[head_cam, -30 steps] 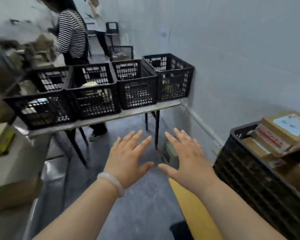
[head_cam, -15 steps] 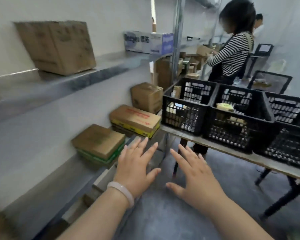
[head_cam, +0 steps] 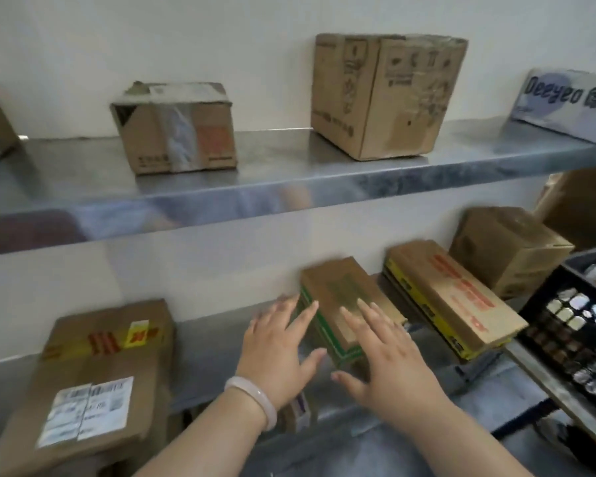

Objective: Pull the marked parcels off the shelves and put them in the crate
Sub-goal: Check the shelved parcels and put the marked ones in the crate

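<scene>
The left hand [head_cam: 279,352] is spread wide and empty, fingertips just beside the left flank of the green-edged box [head_cam: 338,290], which lies at its 1 o'clock, flat on the lower shelf [head_cam: 214,342]. The box's long axis runs 11 to 5 o'clock, near end pointing between the thumbs. The right hand [head_cam: 389,370], also wide and empty, is nearer, fingers over the lid; contact unclear. The crate [head_cam: 565,352] sits at 3 o'clock.

— Upper shelf [head_cam: 272,149]?
— Sheet metal, smooth, glossy, mirror-like along the front.
— Small box [head_cam: 145,142] there?
— Matt brown cardboard, worn, with shiny clear tape [head_cam: 179,132] across.
— Left parcel [head_cam: 93,356]?
— Cardboard too, white paper label [head_cam: 86,409].
— Crate [head_cam: 565,325]?
— Black plastic lattice.
— Bangle [head_cam: 255,399]?
— Smooth, pale, glossy.
</scene>
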